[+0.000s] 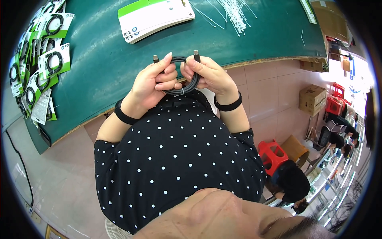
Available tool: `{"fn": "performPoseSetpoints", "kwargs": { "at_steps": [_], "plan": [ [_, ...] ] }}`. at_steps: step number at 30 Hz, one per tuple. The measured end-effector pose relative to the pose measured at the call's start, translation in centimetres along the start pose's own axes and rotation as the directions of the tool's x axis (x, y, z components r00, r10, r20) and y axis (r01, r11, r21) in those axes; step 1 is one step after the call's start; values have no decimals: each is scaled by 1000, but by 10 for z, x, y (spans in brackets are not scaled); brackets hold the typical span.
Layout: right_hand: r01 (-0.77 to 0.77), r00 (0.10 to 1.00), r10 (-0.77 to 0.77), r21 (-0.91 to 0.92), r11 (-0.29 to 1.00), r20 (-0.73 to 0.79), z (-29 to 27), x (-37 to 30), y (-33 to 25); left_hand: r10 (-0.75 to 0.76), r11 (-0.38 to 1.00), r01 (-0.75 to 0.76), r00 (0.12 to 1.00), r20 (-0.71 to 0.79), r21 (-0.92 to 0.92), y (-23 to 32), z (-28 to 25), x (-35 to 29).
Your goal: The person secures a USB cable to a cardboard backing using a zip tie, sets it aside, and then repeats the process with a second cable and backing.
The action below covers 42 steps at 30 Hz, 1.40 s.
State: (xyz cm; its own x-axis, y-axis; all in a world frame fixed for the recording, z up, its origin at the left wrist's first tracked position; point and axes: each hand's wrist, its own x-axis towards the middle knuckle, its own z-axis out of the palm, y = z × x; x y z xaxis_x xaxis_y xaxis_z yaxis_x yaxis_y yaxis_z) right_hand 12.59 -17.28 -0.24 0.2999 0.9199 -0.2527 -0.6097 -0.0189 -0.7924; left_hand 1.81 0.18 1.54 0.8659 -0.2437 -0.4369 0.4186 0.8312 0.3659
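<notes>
one cable [193, 85], black, coiled, both plugs [196, 56] pointing away from the wearer, a pale band [183, 91] round the near part of the loop; location: in both hands, at the near edge of the worktop [99, 71]. left hand [161, 76]: fingers curled closed on the left side of the loop, thumb extended. right hand [207, 73]: thumb and fingers pinched on the right side of the loop, beside a plug. on the worktop: one stack of cards [159, 22], white and green, well in from the near edge; one bundle of ties [235, 16], white, fanned, just right of the cards; stray ties [302, 38] near the right edge; one heap of packs [54, 61], green and white, black coils showing, along the left edge
</notes>
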Motion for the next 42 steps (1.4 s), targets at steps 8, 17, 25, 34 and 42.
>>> {"fn": "performPoseSetpoints", "kwargs": {
  "at_steps": [8,17,25,34,42],
  "plan": [
    [-44,988,0,288,956,152,-10,1,5,-46,998,46,999,5,44,8,4,-2],
    [-83,949,-30,337,938,315,-16,1,12,-213,969,197,972,96,149,16,10,-6],
    [-31,928,-124,404,914,351,0,-19,16,-346,925,289,908,234,247,23,6,-6],
    [435,869,-492,394,810,53,-26,-46,7,615,-32,-340,735,287,940,77,-17,29],
    [568,822,-541,180,803,-178,-41,-60,8,522,-827,119,527,671,550,71,-44,41]
  ]
}}
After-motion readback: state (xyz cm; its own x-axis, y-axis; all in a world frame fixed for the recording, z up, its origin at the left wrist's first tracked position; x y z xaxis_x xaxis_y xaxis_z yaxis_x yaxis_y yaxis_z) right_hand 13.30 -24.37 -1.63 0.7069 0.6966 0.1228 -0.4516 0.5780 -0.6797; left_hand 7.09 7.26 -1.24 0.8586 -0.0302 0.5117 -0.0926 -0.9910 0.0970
